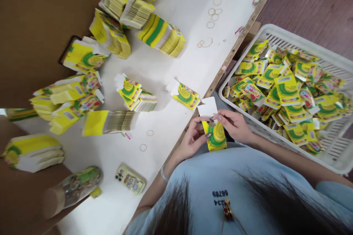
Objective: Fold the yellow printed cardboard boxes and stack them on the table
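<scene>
In front of my body I hold a small yellow and green carton (216, 136), its white flap (207, 108) standing up at the top. My left hand (191, 140) grips the carton's left side, with the thumb across its printed face. The fingertips of my right hand (234, 125) pinch at the carton's upper edge, close to the base of the flap. Just beyond my left hand, a few similar flat cartons (185, 95) lie at the table's edge.
A white plastic basket (309, 36) heaped with yellow cartons (286, 88) stands at my right. Carton stacks (162, 35) cover the left of the white table (162, 125). Also there are rubber bands (210, 25), a phone (130, 179) and a jar (79, 187).
</scene>
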Demonstrator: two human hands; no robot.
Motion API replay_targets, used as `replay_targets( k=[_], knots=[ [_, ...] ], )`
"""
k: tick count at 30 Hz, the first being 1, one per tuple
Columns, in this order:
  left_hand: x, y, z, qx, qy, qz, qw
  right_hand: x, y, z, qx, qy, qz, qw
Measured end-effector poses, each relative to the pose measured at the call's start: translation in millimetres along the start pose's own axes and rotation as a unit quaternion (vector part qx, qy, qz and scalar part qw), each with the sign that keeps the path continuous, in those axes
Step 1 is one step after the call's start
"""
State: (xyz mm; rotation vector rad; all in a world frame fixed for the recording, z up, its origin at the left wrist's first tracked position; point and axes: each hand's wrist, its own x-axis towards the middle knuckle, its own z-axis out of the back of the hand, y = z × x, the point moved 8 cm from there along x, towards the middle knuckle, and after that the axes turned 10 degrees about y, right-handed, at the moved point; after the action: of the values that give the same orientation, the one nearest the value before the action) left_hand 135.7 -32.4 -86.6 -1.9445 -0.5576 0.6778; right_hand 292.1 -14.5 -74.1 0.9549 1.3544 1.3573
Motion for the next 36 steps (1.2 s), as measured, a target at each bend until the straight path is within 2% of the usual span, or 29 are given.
replay_targets(
  k=[4, 6, 8, 9, 11, 14, 16, 19, 22, 26, 30, 33, 34, 36],
  knots=[
    [8, -8, -5.8, 0.042, 0.008, -0.052, 0.998, -5, 8, 6, -0.053, -0.051, 0.079, 0.994],
    [9, -6, -2.9, 0.073, -0.024, -0.083, 0.994, -11, 6, 12, -0.092, -0.098, 0.087, 0.987],
    [7, -1, 3.7, 0.085, -0.075, -0.115, 0.987, -16, 4, 17, -0.137, -0.119, 0.092, 0.979],
    [5, 1, 6.3, 0.086, -0.093, -0.125, 0.984, -17, 4, 17, -0.154, -0.107, 0.104, 0.977],
    [5, 5, 8.1, 0.090, -0.099, -0.131, 0.982, -17, 5, 14, -0.166, -0.036, 0.146, 0.975],
    [6, 4, 8.7, 0.113, -0.091, -0.091, 0.985, -19, 10, 7, -0.151, 0.069, 0.190, 0.968],
    [7, -1, 11.8, 0.136, -0.114, -0.058, 0.982, -17, 8, 5, -0.124, 0.093, 0.149, 0.977],
    [8, -10, 12.5, 0.157, -0.139, -0.032, 0.977, -14, -3, -3, -0.017, 0.115, 0.001, 0.993],
    [10, -12, 9.7, 0.164, -0.130, -0.021, 0.978, -14, -10, -16, 0.103, 0.162, -0.100, 0.976],
    [9, -15, 11.7, 0.204, -0.126, -0.025, 0.970, -11, -10, -9, 0.173, 0.188, -0.125, 0.959],
    [6, -19, 7.8, 0.273, -0.081, -0.041, 0.958, -13, -13, -12, 0.222, 0.239, -0.142, 0.934],
    [14, -25, 8.6, 0.340, -0.030, -0.069, 0.937, -14, -23, -8, 0.208, 0.190, -0.170, 0.945],
    [20, -29, 15.7, 0.371, -0.033, -0.086, 0.924, -15, -26, -1, 0.189, 0.156, -0.178, 0.953],
    [35, -42, 46.9, 0.439, -0.100, -0.114, 0.886, -18, -27, 30, 0.115, 0.064, -0.180, 0.975]
  ],
)
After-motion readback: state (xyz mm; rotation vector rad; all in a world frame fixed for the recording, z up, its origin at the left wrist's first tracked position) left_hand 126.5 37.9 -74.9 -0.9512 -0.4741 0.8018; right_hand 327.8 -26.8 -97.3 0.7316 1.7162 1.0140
